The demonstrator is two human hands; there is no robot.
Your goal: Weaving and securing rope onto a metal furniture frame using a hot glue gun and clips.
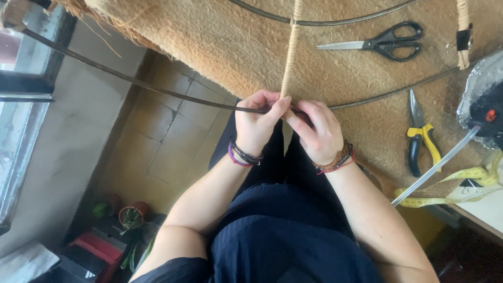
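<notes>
A large dark metal ring [131, 81] lies across a tan felt-covered table [236, 47], with a spoke wrapped in pale cord [291, 52] running from its outer rim to an inner ring. My left hand [257, 123] and my right hand [317, 131] meet at the spot where the wrapped spoke joins the outer rim. Both hands pinch the rim and the cord end there, fingers closed tight. Bead and thread bracelets circle both wrists. The cord end itself is hidden under my fingers.
Black scissors [385, 43] lie on the felt to the upper right. Yellow-handled pliers [422, 136] lie to the right, beside a yellow tape measure [456, 188] and a grey metal rod [437, 166]. Potted plants [131, 215] stand on the floor at lower left.
</notes>
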